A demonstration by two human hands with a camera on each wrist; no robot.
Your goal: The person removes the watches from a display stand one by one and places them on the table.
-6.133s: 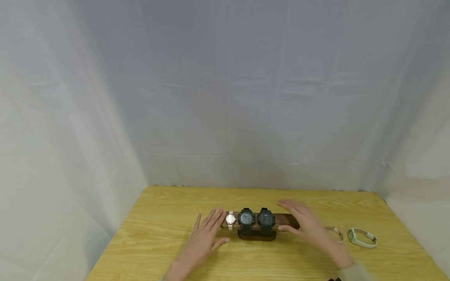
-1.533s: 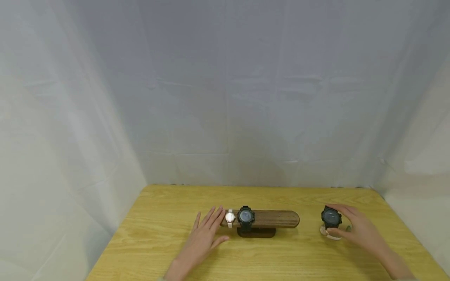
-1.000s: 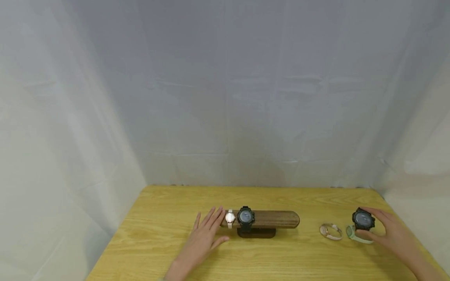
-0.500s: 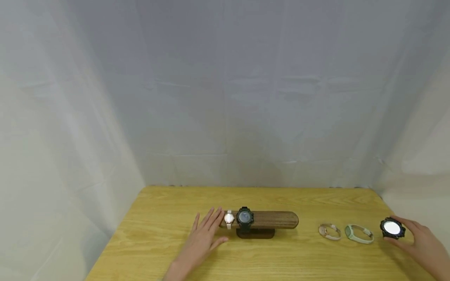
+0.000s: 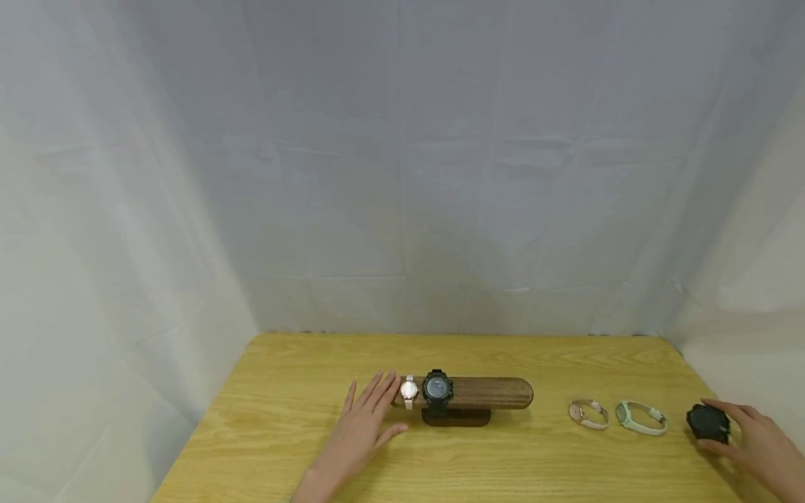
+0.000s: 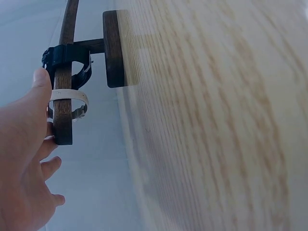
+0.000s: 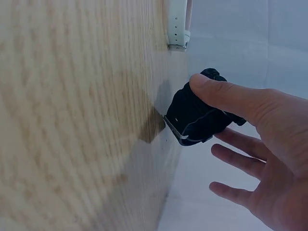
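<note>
Head feed: I have the right hand (image 5: 762,441) at the right edge of the wood-topped table (image 5: 503,468), thumb and index finger clamped on a black watch (image 5: 707,423); the right wrist feed shows the other three fingers spread apart, off the watch. Its buckle sits close to the wood; contact I cannot tell. Just left of it lies a green watch (image 5: 648,428), then a pink watch (image 5: 576,413), apart from each other. My left hand (image 5: 361,427) has its fingers straight and apart, the index at the left end of a dark wooden stand (image 5: 493,392). The stand's bar carries a white watch (image 5: 409,389) nearest that hand and a second black watch (image 5: 437,386) beside it, straps looped around the bar. Pale cloth (image 5: 402,168) hangs behind.
</note>
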